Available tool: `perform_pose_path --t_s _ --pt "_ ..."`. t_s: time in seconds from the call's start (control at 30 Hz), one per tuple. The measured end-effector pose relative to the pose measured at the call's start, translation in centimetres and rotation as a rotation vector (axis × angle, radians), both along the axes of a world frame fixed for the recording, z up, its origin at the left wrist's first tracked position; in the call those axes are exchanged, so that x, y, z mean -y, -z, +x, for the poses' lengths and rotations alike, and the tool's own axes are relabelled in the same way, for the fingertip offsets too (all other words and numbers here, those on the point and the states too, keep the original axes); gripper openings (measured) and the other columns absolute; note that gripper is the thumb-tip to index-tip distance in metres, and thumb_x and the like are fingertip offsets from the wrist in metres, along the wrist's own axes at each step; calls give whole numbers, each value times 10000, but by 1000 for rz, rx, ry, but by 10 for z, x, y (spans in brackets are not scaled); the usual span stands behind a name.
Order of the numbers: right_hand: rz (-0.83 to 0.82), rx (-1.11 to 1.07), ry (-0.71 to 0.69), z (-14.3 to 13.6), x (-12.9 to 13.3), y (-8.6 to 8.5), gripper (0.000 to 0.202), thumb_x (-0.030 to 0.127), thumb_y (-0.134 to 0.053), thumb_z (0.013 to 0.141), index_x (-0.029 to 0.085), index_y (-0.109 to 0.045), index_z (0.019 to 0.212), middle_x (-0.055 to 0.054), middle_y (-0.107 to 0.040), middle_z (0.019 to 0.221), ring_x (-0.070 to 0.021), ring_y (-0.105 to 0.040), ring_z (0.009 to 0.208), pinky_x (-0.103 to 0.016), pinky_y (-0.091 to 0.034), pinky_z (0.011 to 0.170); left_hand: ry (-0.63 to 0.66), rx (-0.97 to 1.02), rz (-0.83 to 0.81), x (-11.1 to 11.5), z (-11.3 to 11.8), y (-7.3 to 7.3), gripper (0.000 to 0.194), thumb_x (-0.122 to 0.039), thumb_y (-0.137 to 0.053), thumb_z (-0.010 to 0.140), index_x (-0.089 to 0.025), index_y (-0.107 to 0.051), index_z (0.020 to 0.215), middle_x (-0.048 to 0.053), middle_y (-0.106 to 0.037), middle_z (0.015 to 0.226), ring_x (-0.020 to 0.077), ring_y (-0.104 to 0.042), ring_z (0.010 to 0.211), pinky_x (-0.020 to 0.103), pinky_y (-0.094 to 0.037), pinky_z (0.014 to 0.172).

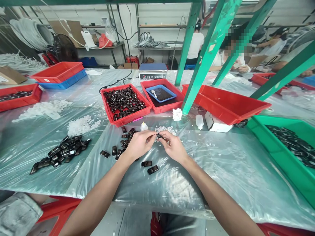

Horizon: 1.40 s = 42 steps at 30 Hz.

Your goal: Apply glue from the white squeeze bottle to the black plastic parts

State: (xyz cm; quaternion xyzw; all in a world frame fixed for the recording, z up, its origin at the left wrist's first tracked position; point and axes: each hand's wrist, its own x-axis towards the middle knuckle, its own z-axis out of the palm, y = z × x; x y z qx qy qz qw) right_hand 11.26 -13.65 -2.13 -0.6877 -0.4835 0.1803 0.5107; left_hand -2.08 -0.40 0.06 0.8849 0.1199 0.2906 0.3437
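Observation:
My right hand (174,146) holds a small glossy black plastic part (160,136) between thumb and fingers. My left hand (140,144) is closed in a pinch right at the part's left end; whatever lies between its fingertips is too small to make out. Behind the hands is a scatter of small white pieces (165,129). A small white bottle with a yellow tip (144,126) stands just beyond my left hand. More black parts (125,141) lie loose beside my left wrist, and a pair of black parts (150,167) rests nearer to me.
A red tray (120,123) of black parts stands ahead, with another red tray (157,108) holding a blue tray (169,97) beside it. Green posts (197,65) rise behind. On the right is a green bin (275,147); leftward lies a black parts pile (62,151). People sit across the table.

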Motion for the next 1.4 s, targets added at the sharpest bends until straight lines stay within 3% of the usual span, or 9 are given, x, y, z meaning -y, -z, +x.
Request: perform_pose_path --t_s 0.13,0.23,0.4,0.6,0.73,0.87,1.0,1.1,1.4 --pt "-34 45 -138 1 8 -16 88 188 -471 914 241 -492 981 41 -509 743 -138 -448 594 -267 -367 595 -64 -19 -10 -1 3 3 213 -221 -550 950 -195 -759 986 30 -744 834 134 -580 632 249 -457 667" --pt "-157 55 -322 -5 14 -30 102 179 -549 857 234 -464 844 62 -435 691 -115 -387 581 -246 -324 568 12 -173 56 -1 6 9 230 -129 -550 898 -191 -752 990 38 -742 886 157 -634 730 259 -467 710" --pt "-421 194 -444 -18 18 -38 227 236 -695 839 198 -545 673 69 -478 588 -91 -374 531 -254 -270 557 206 -419 229 1 7 15 251 -149 -521 926 -215 -759 971 55 -705 960 190 -663 852 265 -437 668" --pt "-584 286 -477 -22 17 -41 50 259 -771 812 218 -743 819 56 -553 589 -102 -418 525 -267 -281 571 208 -472 315 5 10 14 241 -154 -494 957 -197 -731 953 53 -685 993 184 -655 840 272 -388 608" --pt "-607 293 -523 -24 17 -40 42 242 -774 802 208 -764 826 33 -622 643 -112 -463 550 -275 -309 594 199 -456 311 10 12 15 170 -158 -523 931 -164 -692 920 60 -693 976 181 -632 779 283 -379 606" --pt "-565 180 -524 -14 18 -37 85 284 -762 822 200 -751 819 30 -636 660 -110 -455 543 -267 -318 573 135 -303 111 7 12 14 103 -163 -573 874 -172 -674 856 42 -682 901 164 -603 741 273 -408 640" --pt "-353 64 -313 11 16 -32 164 354 -719 866 194 -711 832 6 -670 765 -133 -516 635 -262 -373 615 46 -8 -295 -4 9 8 82 -216 -602 870 -167 -668 863 23 -662 814 142 -587 725 256 -451 680" --pt "-196 63 -143 26 14 -27 232 422 -730 851 194 -691 829 -1 -655 773 -142 -504 642 -276 -392 636 80 17 -494 -11 8 6 137 -286 -630 875 -158 -674 857 19 -654 781 131 -568 689 252 -452 661" --pt "-100 58 -75 29 14 -24 323 509 -726 851 189 -687 855 34 -532 654 -128 -422 588 -272 -344 597 139 -72 -634 -12 9 5 210 -359 -685 834 -151 -680 805 -5 -605 709 105 -511 613 242 -433 617"
